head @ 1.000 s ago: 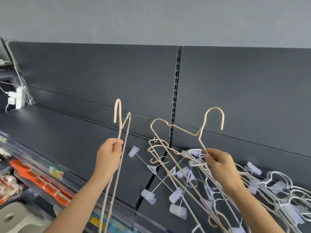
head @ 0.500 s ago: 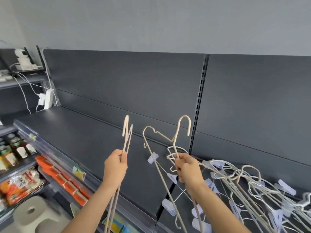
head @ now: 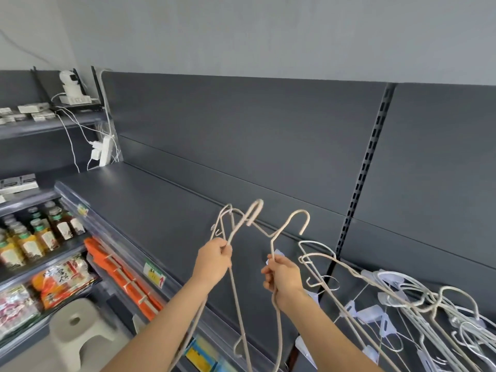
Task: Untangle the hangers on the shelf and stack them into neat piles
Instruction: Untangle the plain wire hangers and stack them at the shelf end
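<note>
The left hand (head: 214, 261) is holding a thin beige wire hanger (head: 243, 223) up in the air. Its grip is curled tight round the neck just under the hook, and the long wire sides are hanging down past the wrist and out the bottom of the shot. Could be more than one hanger in that fist, honestly can't tell.

The right hand (head: 283, 277) is doing much the same with a second beige wire hanger (head: 284, 225), grip closing round the stem below the hook, hook pointing up. That one's shoulder wire is running off to the left and crossing the first hanger's hook, so they're overlapping up top. Whether they're actually touching, no idea. Both hands are hovering near each other over the near edge of the dark grey metal shelf (head: 161, 210).

Over on the right, a tangled heap of white wire hangers with clear plastic clips (head: 418, 303) is lying on the shelf, just beside the right hand, hooks sticking up every which way.

A dark grey back panel (head: 268, 130) is running along behind it all, with a black slotted upright (head: 367, 162) splitting it. At the far left end a white power strip (head: 105, 151) is standing up with white cables trailing off it. Lower left, bottles of yellow-orange drink (head: 40, 237) are standing on a lower shelf, orange packs (head: 120, 277) are sitting just below the shelf edge, and a white plastic stool (head: 77, 326) is sitting on the floor.
</note>
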